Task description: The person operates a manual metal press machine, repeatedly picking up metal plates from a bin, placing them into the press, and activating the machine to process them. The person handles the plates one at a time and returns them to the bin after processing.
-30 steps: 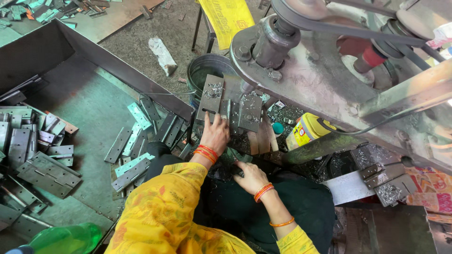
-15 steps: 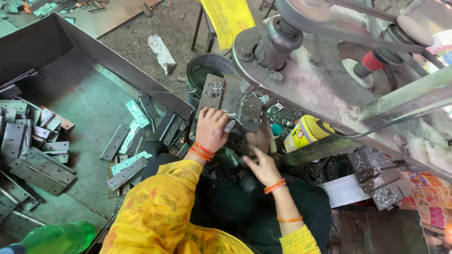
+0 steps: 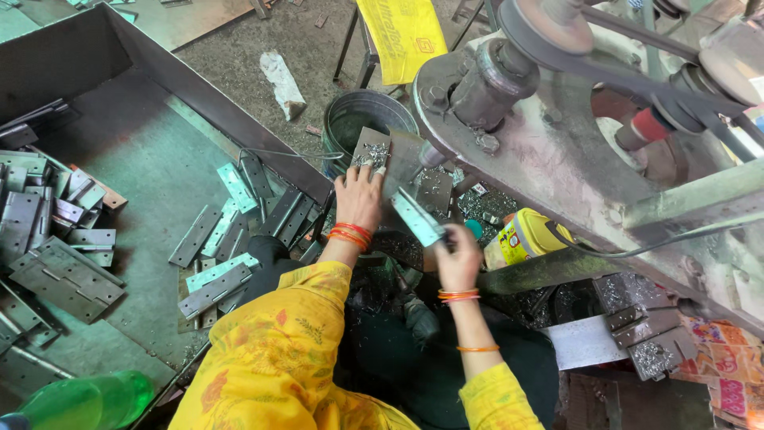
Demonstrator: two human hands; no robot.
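Gritty workshop floor, metal tray

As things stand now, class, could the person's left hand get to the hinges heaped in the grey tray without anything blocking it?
Probably yes. The left hand rests on a hinge plate at the machine, and the nearest loose hinges lie just to its left in the open-topped tray. Only the tray's low wall stands between them, which the hand could likely pass over.

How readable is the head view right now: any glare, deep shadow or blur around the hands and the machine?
Head view: even daylight, mostly sharp. The right hand and the metal plate it holds are slightly smeared. Below the left hand the space under the machine sinks into dark shadow. The top right corner is washed out by glare, and the wide lens bends the tray wall near the edges.
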